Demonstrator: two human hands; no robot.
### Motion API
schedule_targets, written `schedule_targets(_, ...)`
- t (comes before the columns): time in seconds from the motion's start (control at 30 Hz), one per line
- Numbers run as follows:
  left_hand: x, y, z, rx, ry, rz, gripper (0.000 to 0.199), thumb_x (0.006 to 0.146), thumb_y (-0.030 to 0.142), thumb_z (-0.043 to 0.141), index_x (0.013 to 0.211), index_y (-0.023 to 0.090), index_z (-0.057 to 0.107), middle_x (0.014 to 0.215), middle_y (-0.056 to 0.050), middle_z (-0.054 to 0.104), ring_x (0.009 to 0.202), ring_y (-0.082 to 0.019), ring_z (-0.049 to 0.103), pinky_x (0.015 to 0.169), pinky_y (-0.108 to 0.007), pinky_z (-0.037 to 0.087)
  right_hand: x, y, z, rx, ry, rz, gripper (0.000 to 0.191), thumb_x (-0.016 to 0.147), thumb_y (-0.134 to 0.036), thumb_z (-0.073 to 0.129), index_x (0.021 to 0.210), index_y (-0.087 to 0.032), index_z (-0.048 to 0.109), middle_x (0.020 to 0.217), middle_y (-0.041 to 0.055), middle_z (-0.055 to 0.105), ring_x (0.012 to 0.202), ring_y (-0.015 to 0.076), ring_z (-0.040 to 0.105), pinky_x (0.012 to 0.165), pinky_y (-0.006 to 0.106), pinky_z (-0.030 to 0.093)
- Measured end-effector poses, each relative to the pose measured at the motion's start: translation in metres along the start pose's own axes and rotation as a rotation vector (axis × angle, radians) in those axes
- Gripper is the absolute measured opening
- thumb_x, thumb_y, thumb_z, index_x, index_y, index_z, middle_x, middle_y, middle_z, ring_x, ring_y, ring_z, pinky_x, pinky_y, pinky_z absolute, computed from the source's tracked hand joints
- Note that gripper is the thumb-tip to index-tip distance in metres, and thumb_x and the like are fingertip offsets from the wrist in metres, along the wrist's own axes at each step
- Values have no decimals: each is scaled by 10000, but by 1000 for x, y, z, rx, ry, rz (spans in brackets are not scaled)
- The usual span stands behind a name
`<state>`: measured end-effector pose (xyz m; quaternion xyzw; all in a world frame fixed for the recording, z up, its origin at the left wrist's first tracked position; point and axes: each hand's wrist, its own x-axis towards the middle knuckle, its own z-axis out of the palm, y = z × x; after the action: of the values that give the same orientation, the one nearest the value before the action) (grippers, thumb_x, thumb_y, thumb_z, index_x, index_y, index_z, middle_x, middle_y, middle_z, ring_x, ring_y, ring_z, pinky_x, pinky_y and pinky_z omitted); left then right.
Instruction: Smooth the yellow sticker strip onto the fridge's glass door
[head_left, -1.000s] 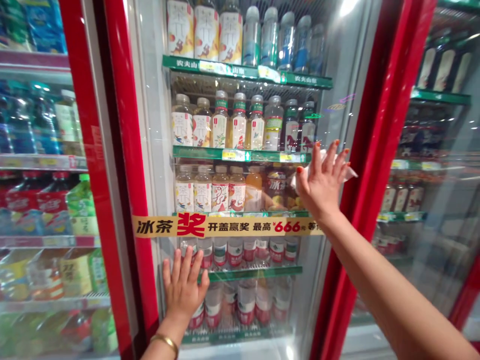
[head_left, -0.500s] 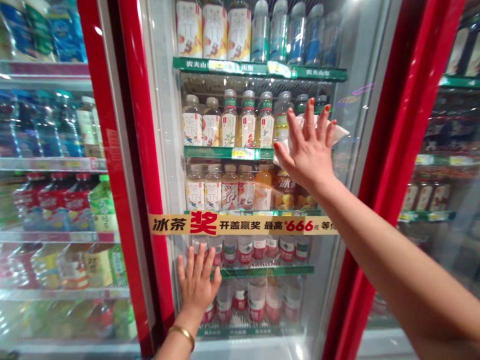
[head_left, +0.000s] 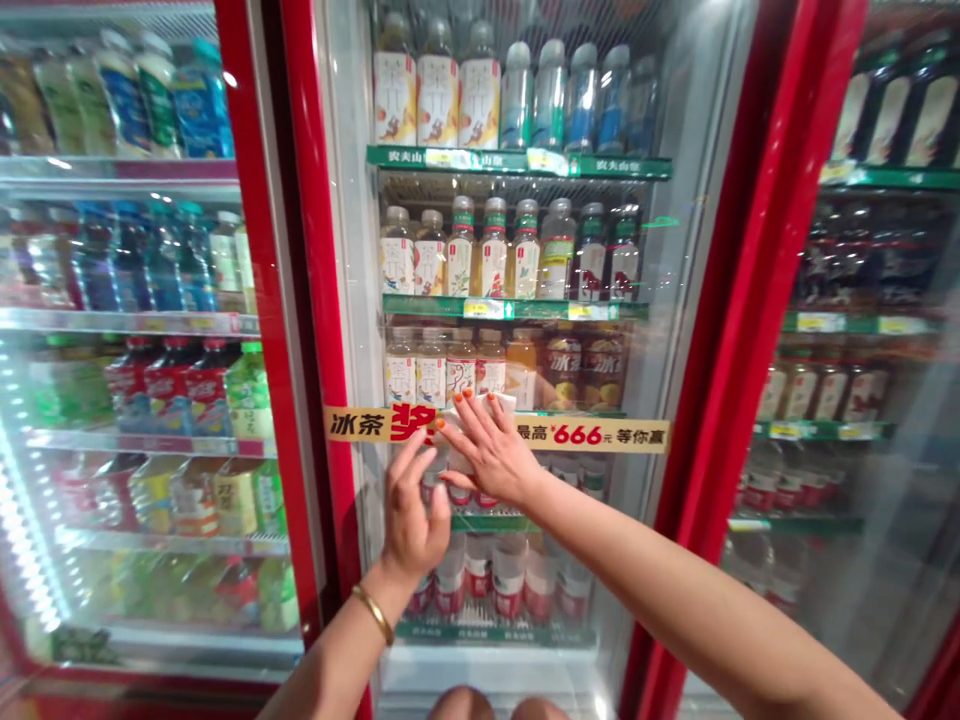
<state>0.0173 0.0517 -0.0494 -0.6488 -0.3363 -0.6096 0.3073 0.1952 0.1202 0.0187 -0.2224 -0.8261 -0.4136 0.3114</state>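
Note:
Under my right hand (head_left: 491,455) a white cloth or tissue (head_left: 505,402) is pressed against the glass door (head_left: 686,240) of a drinks fridge. The fingers lie spread over it and hide most of it. It covers the middle of a beige printed strip (head_left: 630,436) that runs across the door. To the left, my left hand (head_left: 416,510) is raised with loosely bent fingers, holding nothing. Its fingertips are close to the strip's red character and to my right hand; whether they touch the glass, I cannot tell. A gold bangle (head_left: 373,613) circles the left wrist.
Behind the glass, shelves hold rows of bottled drinks (head_left: 495,250). Red door frames (head_left: 319,230) stand on both sides. More stocked fridges are at left (head_left: 172,380) and right (head_left: 832,390). My knees (head_left: 461,703) show at the bottom edge.
My right hand has slid the white cloth down and left, from the upper shelves to the strip. My left hand has risen slightly, and its flat fingers have bent.

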Motion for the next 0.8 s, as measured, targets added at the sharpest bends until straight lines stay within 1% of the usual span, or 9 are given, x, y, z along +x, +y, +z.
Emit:
schedule_targets(0.13, 30, 18, 35, 76, -248, 225, 813, 1111, 554, 277, 1764, 166, -14, 1835, -189, 200, 1729, -278, 165, 1368, -516, 322, -14, 23, -14, -21, 66, 50, 1038, 1010, -720, 566, 1775, -153, 152, 1849, 220, 100, 1724, 443, 48, 1347, 704, 255)
schedule_targets(0.2, 29, 10, 49, 223, -326, 296, 918, 1085, 650, 341, 1766, 173, -48, 1840, -161, 188, 1736, -261, 106, 1403, -492, 242, -34, 46, -31, -56, 80, 65, 1114, 1000, -721, 580, 1780, -139, 36, 1852, 210, 26, 1724, 449, 12, 1358, 732, 198)
schedule_targets(0.27, 24, -8, 47, 306, -357, 335, 951, 1059, 650, 464, 1775, 227, 2, 1841, -118, 198, 1735, -258, 85, 1426, -491, 159, -60, 76, -52, -107, 83, 105, 1117, 1012, -682, 591, 1778, -161, -33, 1856, 171, -13, 1727, 428, 24, 1375, 718, 162)
schedule_targets(0.37, 31, -48, 21, 369, -319, 275, 953, 1043, 602, 542, 1777, 237, 56, 1853, -120, 104, 1736, -296, 29, 1429, -556, 113, -100, 120, -77, -205, 109, 217, 967, 1062, -548, 562, 1786, -256, -10, 1864, 79, -15, 1732, 388, 40, 1391, 684, 152)
schedule_targets(0.5, 92, -85, -10, 373, -132, 87, 924, 1046, 507, 551, 1760, 192, 56, 1853, -178, 2, 1733, -359, -2, 1398, -678, 168, -129, 150, -83, -254, 152, 258, 909, 1071, -531, 549, 1788, -270, 56, 1863, 70, 2, 1729, 386, 65, 1386, 680, 172)
schedule_targets(0.57, 126, -80, -3, 331, -50, 34, 835, 1066, 453, 510, 1744, 185, 101, 1858, -173, 33, 1738, -323, 1, 1417, -641, 155, -132, 152, -79, -255, 172, 261, 885, 1072, -538, 549, 1787, -266, 104, 1862, 78, 51, 1729, 376, 93, 1388, 665, 179)
schedule_targets(0.63, 141, -64, 16, 317, -34, 23, 811, 1081, 458, 480, 1740, 176, 102, 1862, -159, 23, 1739, -289, -38, 1436, -602, 104, -131, 150, -75, -252, 189, 271, 853, 1078, -517, 546, 1785, -275, 135, 1859, 76, 91, 1729, 360, 116, 1390, 648, 190)
schedule_targets(0.73, 107, -39, 41, 350, -238, 210, 879, 1062, 559, 516, 1752, 183, 123, 1865, -129, -14, 1731, -306, -112, 1431, -627, 16, -130, 149, -74, -243, 189, 272, 869, 1067, -491, 577, 1784, -298, 125, 1854, 71, 108, 1724, 363, 147, 1382, 652, 212)
schedule_targets(0.8, 61, -37, 35, 351, -444, 448, 875, 1022, 663, 553, 1731, 236, 270, 1869, -75, 68, 1736, -301, -84, 1433, -605, -10, -130, 149, -75, -236, 185, 266, 897, 1056, -480, 601, 1784, -310, 105, 1853, 73, 105, 1719, 371, 165, 1376, 660, 228)
